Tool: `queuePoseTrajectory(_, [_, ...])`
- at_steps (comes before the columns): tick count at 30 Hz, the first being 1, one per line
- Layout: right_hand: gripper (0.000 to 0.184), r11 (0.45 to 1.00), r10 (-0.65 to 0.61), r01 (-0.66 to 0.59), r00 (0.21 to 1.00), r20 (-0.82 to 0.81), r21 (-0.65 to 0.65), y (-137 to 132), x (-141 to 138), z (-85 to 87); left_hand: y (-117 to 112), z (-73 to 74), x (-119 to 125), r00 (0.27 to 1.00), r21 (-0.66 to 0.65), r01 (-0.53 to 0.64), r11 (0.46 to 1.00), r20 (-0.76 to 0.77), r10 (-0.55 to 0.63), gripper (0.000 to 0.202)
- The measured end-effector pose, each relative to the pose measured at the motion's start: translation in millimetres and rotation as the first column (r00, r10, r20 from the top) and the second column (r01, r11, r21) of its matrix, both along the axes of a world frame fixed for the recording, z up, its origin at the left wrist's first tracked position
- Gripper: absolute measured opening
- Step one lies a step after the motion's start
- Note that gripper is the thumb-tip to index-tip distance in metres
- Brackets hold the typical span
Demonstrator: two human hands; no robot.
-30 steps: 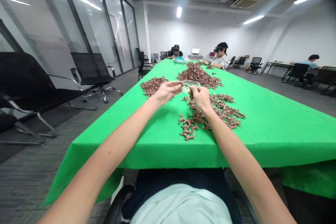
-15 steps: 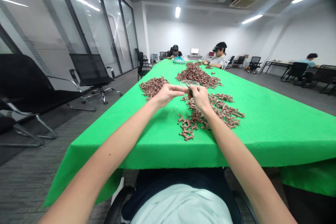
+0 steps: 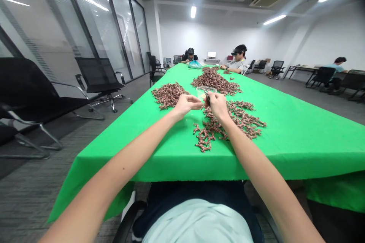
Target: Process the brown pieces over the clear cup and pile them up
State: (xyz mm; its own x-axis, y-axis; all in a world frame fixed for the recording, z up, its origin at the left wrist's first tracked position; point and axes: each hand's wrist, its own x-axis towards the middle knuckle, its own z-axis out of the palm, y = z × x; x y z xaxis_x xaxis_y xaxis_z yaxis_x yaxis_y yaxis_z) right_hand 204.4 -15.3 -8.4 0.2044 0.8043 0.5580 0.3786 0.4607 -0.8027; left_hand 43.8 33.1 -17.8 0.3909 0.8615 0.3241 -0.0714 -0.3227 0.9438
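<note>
My left hand (image 3: 188,105) is closed in a pinch, thumb and fingertips together, and whatever lies between them is too small to make out. Close beside it, my right hand (image 3: 218,104) grips a slim dark tool (image 3: 208,98) that points up and away to the left. Its exact kind does not show. Just beyond both hands is a clear round dish (image 3: 201,89), partly covered by the right hand. Under and to the right of my right hand spreads a pile of small knobbly brown pieces (image 3: 242,121). Another brown pile (image 3: 168,95) lies left of my left hand.
A larger brown heap (image 3: 215,81) lies farther down the green-covered table (image 3: 299,133). Beyond it are a blue-green bag (image 3: 194,64) and two seated people. Office chairs (image 3: 98,76) stand on the left; another person sits at a desk on the right.
My left hand has drawn slightly back and turned, its fingers curling into a pinch. The tool in my right hand shows more clearly now, and more of the dish is visible.
</note>
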Motion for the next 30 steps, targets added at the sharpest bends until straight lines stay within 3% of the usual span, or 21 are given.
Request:
queuePoseTrajectory(3, [0.047,0.997,-0.069,0.069,0.998,0.007,-0.018,0.1,0.6,1.1,-3.5,4.9,-2.1,0.987,0.064,0.022,0.998,-0.162,-0.011,0.028])
queuePoseTrajectory(5, [0.046,0.996,-0.084,0.084,0.996,0.017,-0.011,0.7,1.5,1.5,-6.9,8.6,-4.0,0.952,0.135,0.141,0.981,-0.292,-0.097,0.025])
queuePoseTrajectory(9, [0.045,0.996,-0.092,0.091,0.995,0.037,0.022,2.8,2.5,0.3,-10.8,10.6,-6.4,0.796,0.191,0.401,0.896,-0.556,-0.238,0.028])
queuePoseTrajectory(11, [0.046,0.995,-0.097,0.096,0.994,0.051,0.028,3.9,2.8,-0.8,-10.2,8.2,-6.2,0.73,0.187,0.459,0.868,-0.637,-0.249,0.031])
queuePoseTrajectory(14, [0.046,0.995,-0.101,0.098,0.992,0.07,0.036,5.1,2.9,-2.2,-8.0,2.9,-4.8,0.689,0.175,0.52,0.836,-0.665,-0.29,0.03])
queuePoseTrajectory(26, [0.045,0.996,-0.077,0.071,0.993,0.094,0.06,4.3,3.2,-4.3,-2.3,-6.2,3.9,0.742,0.206,0.508,0.836,-0.598,-0.304,0.015])
queuePoseTrajectory(30, [0.045,0.994,-0.087,0.081,0.992,0.093,0.069,5.2,4.0,-4.2,-1.1,-6.2,2.0,0.835,0.113,0.419,0.901,-0.438,-0.333,0.019])
